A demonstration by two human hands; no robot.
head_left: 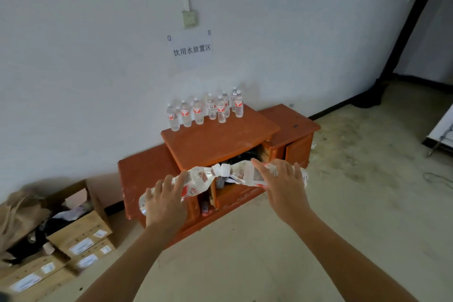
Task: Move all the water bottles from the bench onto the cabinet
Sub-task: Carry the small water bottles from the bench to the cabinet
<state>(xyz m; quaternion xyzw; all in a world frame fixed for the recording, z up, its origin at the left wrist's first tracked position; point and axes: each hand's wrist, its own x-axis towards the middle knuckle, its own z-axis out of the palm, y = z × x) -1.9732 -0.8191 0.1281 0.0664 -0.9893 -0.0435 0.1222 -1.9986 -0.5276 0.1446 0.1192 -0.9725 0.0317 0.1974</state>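
My left hand (164,200) grips a clear water bottle (196,179) lying sideways, its white cap pointing right. In my right hand (282,182) is a second water bottle (241,174), also sideways, with its cap pointing left. The two caps nearly touch in front of the orange wooden cabinet (220,141). Both hands are held in the air, nearer to me than the cabinet. Several water bottles (204,110) with red-and-white labels stand upright in a row along the back of the cabinet's raised top, against the wall. The bench is not in view.
The cabinet has lower side wings and an open front compartment (235,162) with dark clutter inside. Open cardboard boxes (73,235) and a brown bag (17,216) sit on the floor at the left. A paper sign (191,49) hangs on the wall. Bare concrete floor lies to the right.
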